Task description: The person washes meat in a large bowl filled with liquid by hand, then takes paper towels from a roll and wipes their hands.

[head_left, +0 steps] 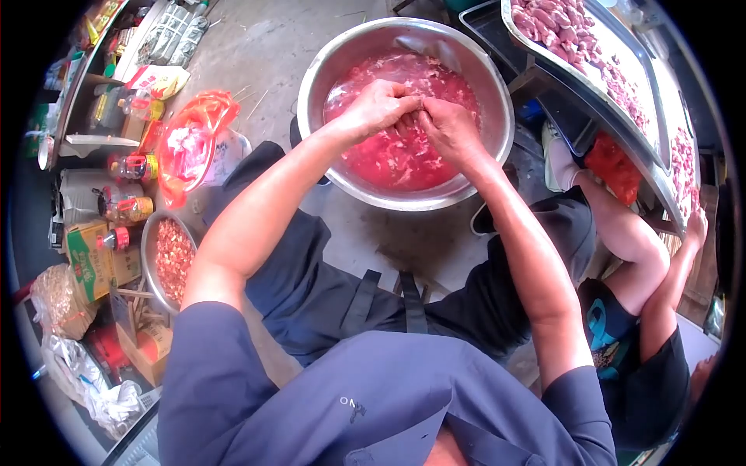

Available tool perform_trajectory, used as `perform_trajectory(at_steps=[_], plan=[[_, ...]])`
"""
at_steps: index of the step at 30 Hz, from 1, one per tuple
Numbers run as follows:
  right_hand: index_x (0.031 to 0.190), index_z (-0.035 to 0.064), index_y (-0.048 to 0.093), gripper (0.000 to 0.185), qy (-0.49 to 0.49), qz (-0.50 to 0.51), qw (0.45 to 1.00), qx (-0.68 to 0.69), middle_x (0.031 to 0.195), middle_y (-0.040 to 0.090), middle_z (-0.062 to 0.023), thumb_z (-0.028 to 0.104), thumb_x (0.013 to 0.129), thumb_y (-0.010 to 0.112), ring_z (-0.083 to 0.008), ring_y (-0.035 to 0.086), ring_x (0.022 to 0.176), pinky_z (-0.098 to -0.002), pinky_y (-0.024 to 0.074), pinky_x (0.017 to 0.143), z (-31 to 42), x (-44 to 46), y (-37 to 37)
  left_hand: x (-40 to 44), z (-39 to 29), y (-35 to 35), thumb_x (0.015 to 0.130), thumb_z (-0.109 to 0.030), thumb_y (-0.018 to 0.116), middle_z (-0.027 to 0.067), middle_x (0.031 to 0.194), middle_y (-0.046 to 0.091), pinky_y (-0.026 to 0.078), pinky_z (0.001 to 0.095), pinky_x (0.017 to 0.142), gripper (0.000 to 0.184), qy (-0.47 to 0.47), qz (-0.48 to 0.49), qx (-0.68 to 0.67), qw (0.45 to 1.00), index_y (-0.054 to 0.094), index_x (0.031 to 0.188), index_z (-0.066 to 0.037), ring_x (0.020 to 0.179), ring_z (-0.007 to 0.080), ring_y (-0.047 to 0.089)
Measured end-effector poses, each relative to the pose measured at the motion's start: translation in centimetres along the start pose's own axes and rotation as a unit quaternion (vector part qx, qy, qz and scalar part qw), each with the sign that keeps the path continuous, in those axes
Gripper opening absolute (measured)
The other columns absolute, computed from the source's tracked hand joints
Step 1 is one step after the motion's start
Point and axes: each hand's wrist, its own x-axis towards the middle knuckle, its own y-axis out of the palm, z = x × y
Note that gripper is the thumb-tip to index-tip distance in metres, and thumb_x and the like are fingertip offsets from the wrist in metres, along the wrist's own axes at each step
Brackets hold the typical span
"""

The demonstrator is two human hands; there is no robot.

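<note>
A large steel basin (501,128) stands on the floor in front of me, holding red, bloody water (400,167) with pale scraps of meat in it. Above the water my left hand (379,107) and my right hand (451,130) meet near the middle of the basin. The fingers of both are bent and closed, with their tips touching or nearly so. Whatever lies between them is hidden by the fingers and blends with the meat below.
At upper right, a tray (660,147) bears piles of dark red meat pieces (559,31). A co-worker's hand (697,225) is at its edge. On the left are an orange plastic bag (224,105), a bowl of chopped reddish food (172,252), bottles (128,208) and cardboard boxes (151,349).
</note>
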Motion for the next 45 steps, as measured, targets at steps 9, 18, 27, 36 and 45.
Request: perform_trajectory(at_steps=[9, 18, 27, 36, 45], plan=[[0.089, 0.0036, 0.06, 0.019, 0.042, -0.009, 0.999, 0.025, 0.083, 0.064, -0.0184, 0.021, 0.086, 0.053, -0.0365, 0.063, 0.079, -0.0445, 0.0484, 0.069, 1.0, 0.0, 0.1, 0.0, 0.4, 0.3, 0.09, -0.015, 0.062, 0.0056, 0.074, 0.066, 0.045, 0.0199, 0.049, 0.013, 0.018, -0.015, -0.14, 0.99, 0.062, 0.093, -0.003, 0.057, 0.0097, 0.06], [0.084, 0.003, 0.064, 0.027, 0.12, -0.064, 0.975, 0.175, 0.07, 0.064, -0.0092, 0.027, 0.088, 0.052, -0.0181, 0.062, 0.063, -0.0325, 0.0469, 0.059, 0.2, -0.2, 0.9, 0.5, 1.6, -0.3, 0.09, -0.009, 0.06, 0.0076, 0.078, 0.065, 0.05, 0.0226, 0.056, 0.007, -0.005, 0.057, -0.341, 0.938, 0.06, 0.094, -0.002, 0.061, 0.0127, 0.06], [0.081, 0.0051, 0.064, 0.023, 0.342, -0.037, 0.791, 0.506, 0.075, 0.062, -0.0049, 0.022, 0.09, 0.051, -0.0077, 0.049, 0.052, -0.0226, 0.0409, 0.05, 0.2, -0.1, -0.4, -0.5, 0.9, -0.6, 0.092, -0.011, 0.058, 0.0089, 0.086, 0.064, 0.052, 0.027, 0.067, 0.011, 0.066, 0.152, -0.44, 0.882, 0.06, 0.099, -0.003, 0.074, 0.0152, 0.061], [0.084, 0.0002, 0.064, 0.021, 0.26, -0.007, 0.953, 0.154, 0.072, 0.065, -0.0154, 0.015, 0.084, 0.049, -0.0278, 0.065, 0.066, -0.0381, 0.0487, 0.062, -3.4, -1.1, 1.3, 0.4, 2.4, -0.9, 0.089, -0.009, 0.061, 0.0048, 0.083, 0.061, 0.047, 0.0207, 0.061, 0.006, -0.013, 0.039, -0.369, 0.929, 0.06, 0.092, -0.004, 0.071, 0.0099, 0.056], [0.094, 0.0025, 0.065, 0.026, 0.145, 0.071, 0.968, -0.195, 0.101, 0.064, -0.0184, 0.022, 0.078, 0.057, -0.0356, 0.062, 0.095, -0.0451, 0.0476, 0.087, -3.5, -3.1, 2.1, 0.5, 3.0, -0.4, 0.085, -0.002, 0.058, 0.0038, 0.076, 0.06, 0.039, 0.0156, 0.044, 0.006, -0.073, -0.064, -0.213, 0.972, 0.058, 0.091, -0.002, 0.054, 0.0074, 0.054]])
